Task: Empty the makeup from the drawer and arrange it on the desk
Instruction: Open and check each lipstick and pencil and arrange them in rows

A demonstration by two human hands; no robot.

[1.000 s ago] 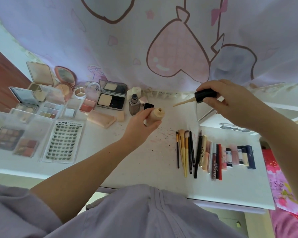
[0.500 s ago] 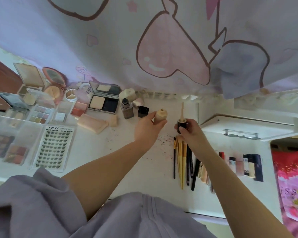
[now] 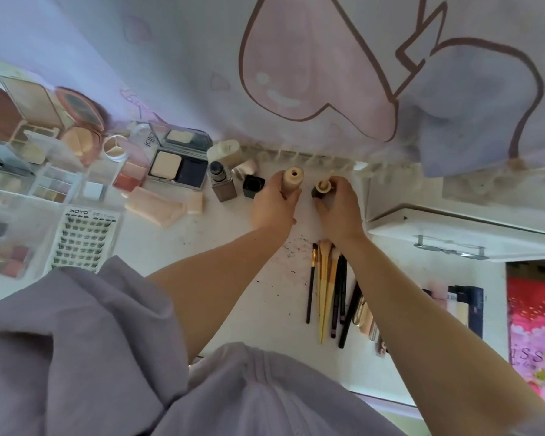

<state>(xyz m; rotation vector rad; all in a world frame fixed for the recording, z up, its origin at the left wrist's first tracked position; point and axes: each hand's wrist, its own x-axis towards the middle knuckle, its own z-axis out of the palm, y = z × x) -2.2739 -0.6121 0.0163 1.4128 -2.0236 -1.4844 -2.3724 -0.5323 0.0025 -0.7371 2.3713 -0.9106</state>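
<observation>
Open bottle and its cap held side by side near the back of the desk.

Nearest, a row of brushes (image 3: 326, 291) lies on the desk (image 3: 233, 278) with handles pointing toward the person. Beyond them, the left hand (image 3: 276, 204) is wrapped around the beige bottle (image 3: 291, 182), which stands roughly upright with its open mouth facing up. Just to its right, the right hand (image 3: 339, 206) pinches the dark cap (image 3: 321, 188), its wand pointing up and away. The two are close but apart, so recapping would likely mean turning the wand over and bringing it left into the mouth. Farther left stand a square bottle (image 3: 222, 184) and opened compacts (image 3: 180, 162).
</observation>
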